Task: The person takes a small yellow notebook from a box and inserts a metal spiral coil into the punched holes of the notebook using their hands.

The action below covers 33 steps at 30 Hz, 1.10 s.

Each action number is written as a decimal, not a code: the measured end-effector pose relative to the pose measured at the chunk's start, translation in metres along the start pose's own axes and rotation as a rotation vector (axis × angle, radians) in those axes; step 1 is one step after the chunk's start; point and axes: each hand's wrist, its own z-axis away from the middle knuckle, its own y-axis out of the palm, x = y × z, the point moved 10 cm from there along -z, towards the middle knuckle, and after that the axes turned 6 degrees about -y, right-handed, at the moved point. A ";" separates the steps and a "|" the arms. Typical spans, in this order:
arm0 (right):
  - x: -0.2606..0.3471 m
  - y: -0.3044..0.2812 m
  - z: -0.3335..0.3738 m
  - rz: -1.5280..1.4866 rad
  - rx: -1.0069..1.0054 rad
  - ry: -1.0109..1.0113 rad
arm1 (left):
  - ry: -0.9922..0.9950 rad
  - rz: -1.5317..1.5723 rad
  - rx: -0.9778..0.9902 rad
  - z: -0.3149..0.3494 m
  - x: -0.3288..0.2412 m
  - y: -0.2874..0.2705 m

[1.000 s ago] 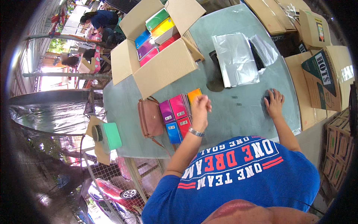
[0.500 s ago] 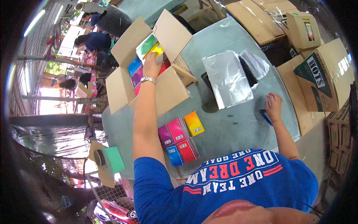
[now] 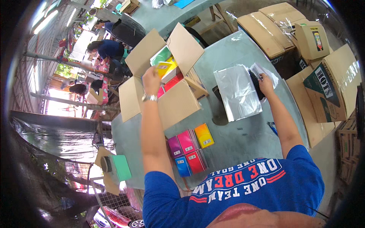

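Note:
My left hand [image 3: 151,80] is raised over an open cardboard box [image 3: 175,109], closed on a small yellow notebook [image 3: 163,68]. Inside the box lie more notebooks in red, yellow and green. At the far right of the table, my right hand [image 3: 267,85] has its fingers closed at the edge of a bundle of black spiral binding coils [image 3: 256,84], with crumpled clear plastic beside it. A stack of silvery plastic sheets [image 3: 238,93] lies just left of that hand. Nearer me are neat stacks of spiral notebooks [image 3: 186,141] in purple, pink, blue, red and yellow.
A blue-handled tool [image 3: 273,128] lies beside my right forearm. Two short coil pieces [image 3: 240,129] rest mid-table. Large cardboard boxes [image 3: 326,89] stand along the right. A green container [image 3: 121,167] sits at the left edge. Other people [image 3: 106,48] sit farther off at left.
My left hand has lifted a yellow notebook up from the box contents. My right hand has left the spot by the blue-handled tool and moved forward to the black coils.

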 end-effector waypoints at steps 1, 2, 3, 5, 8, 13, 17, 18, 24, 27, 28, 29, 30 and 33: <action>-0.006 0.004 0.002 -0.049 0.029 0.087 | -0.048 0.051 -0.056 0.013 0.000 -0.019; -0.018 0.000 0.003 -0.094 0.043 0.183 | -0.083 0.116 -0.107 0.027 -0.011 -0.043; -0.023 -0.011 0.002 -0.046 -0.034 0.096 | -0.109 0.289 -0.059 0.041 -0.027 -0.053; -0.035 -0.016 0.004 0.041 0.032 0.088 | -0.103 0.375 0.043 0.085 -0.075 -0.073; -0.018 -0.003 0.000 0.127 0.031 -0.041 | -0.098 0.585 0.534 0.186 -0.119 -0.049; -0.021 0.006 -0.018 0.059 0.148 0.037 | -0.359 0.836 1.271 0.398 -0.163 0.057; -0.022 0.004 -0.016 0.087 0.182 0.026 | -0.768 1.174 1.442 0.474 -0.184 0.093; -0.022 0.006 -0.011 0.061 0.198 0.066 | -0.746 1.108 1.355 0.473 -0.182 0.091; -0.018 -0.012 -0.011 0.038 0.137 0.104 | -0.508 0.359 1.021 0.430 -0.195 0.053; -0.002 -0.013 -0.009 0.105 0.126 0.007 | -0.514 0.312 0.999 0.435 -0.184 0.059; 0.004 -0.012 -0.006 0.173 0.134 -0.065 | -0.546 0.350 0.989 0.436 -0.183 0.058; 0.003 -0.017 -0.005 0.176 0.078 -0.060 | -0.576 0.388 0.979 0.435 -0.183 0.058; 0.000 -0.020 -0.008 0.179 0.074 -0.059 | -0.571 0.391 0.979 0.434 -0.184 0.059; -0.014 -0.006 -0.009 0.079 0.280 0.016 | -0.548 0.370 1.025 0.432 -0.188 0.062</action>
